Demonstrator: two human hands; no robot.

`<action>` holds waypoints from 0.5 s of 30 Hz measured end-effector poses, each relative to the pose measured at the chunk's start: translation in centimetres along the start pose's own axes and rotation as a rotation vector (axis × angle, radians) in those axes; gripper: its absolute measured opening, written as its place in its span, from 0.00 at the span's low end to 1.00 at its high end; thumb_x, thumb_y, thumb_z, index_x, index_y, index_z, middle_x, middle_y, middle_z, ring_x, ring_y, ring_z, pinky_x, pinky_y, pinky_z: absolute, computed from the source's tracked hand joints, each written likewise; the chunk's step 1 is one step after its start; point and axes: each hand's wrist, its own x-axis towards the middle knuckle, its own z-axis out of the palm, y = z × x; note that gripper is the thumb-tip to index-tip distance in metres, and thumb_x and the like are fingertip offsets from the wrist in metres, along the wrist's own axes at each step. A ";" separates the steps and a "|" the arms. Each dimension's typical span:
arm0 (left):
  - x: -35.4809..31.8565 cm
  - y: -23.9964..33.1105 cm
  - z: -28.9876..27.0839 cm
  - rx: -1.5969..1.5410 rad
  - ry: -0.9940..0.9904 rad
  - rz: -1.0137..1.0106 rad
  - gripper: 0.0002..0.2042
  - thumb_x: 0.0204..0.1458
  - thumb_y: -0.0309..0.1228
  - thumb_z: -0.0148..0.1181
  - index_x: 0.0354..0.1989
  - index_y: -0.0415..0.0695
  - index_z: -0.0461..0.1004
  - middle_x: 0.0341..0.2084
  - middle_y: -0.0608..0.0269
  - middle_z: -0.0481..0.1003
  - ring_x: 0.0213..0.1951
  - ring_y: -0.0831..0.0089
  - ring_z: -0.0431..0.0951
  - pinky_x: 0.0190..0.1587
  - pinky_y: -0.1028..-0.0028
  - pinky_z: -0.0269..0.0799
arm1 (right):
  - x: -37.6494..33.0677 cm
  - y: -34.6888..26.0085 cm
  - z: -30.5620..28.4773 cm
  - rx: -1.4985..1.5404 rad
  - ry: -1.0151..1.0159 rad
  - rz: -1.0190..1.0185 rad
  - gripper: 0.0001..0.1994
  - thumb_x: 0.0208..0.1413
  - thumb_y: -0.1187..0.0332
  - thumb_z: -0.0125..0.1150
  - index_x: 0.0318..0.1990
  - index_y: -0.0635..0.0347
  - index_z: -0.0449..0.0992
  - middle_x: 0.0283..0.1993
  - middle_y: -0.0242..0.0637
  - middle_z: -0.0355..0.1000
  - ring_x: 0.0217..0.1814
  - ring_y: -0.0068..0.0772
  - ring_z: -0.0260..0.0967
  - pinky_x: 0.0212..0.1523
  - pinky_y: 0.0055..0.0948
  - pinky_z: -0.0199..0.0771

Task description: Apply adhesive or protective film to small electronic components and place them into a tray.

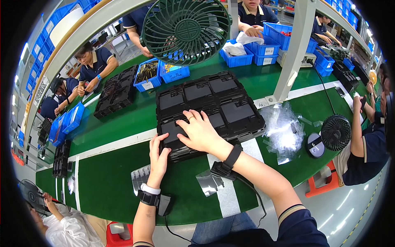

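A black plastic tray with two rows of compartments lies on the green table before me. Flat dark rectangular pieces fill the compartments that show. My right hand rests over the front row with its fingers spread, and it partly hides the pieces there. At the tray's front left corner is my left hand. Its thumb and fingers are apart, the fingertips at the edge of the front left compartment and its dark piece. Neither hand visibly grips anything.
Clear plastic films lie heaped right of the tray; another film lies in front. A green fan hangs above. Blue bins and a second black tray stack stand beyond. A white post rises at right. Several co-workers sit around.
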 end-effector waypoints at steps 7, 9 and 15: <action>0.0 0.3 0.0 0.011 0.000 0.014 0.22 0.40 0.22 0.51 0.48 0.46 0.69 0.52 0.49 0.61 0.58 0.57 0.60 0.59 0.65 0.55 | 0.1 0.0 -0.1 -0.004 -0.017 -0.001 0.22 0.51 0.55 0.56 0.51 0.56 0.69 0.58 0.53 0.58 0.63 0.54 0.52 0.60 0.56 0.52; 0.0 0.3 0.0 0.009 0.001 0.009 0.22 0.40 0.22 0.51 0.48 0.46 0.69 0.52 0.49 0.61 0.58 0.57 0.60 0.59 0.65 0.55 | 0.0 -0.1 -0.2 -0.003 -0.014 0.000 0.22 0.50 0.55 0.56 0.51 0.55 0.69 0.58 0.52 0.59 0.62 0.54 0.53 0.60 0.56 0.52; -0.1 0.6 0.1 -0.024 0.007 0.000 0.23 0.41 0.22 0.50 0.51 0.47 0.68 0.52 0.50 0.61 0.58 0.58 0.59 0.60 0.67 0.54 | 0.0 0.0 -0.1 -0.008 0.011 -0.001 0.23 0.48 0.53 0.58 0.51 0.52 0.69 0.58 0.50 0.60 0.62 0.52 0.53 0.60 0.54 0.52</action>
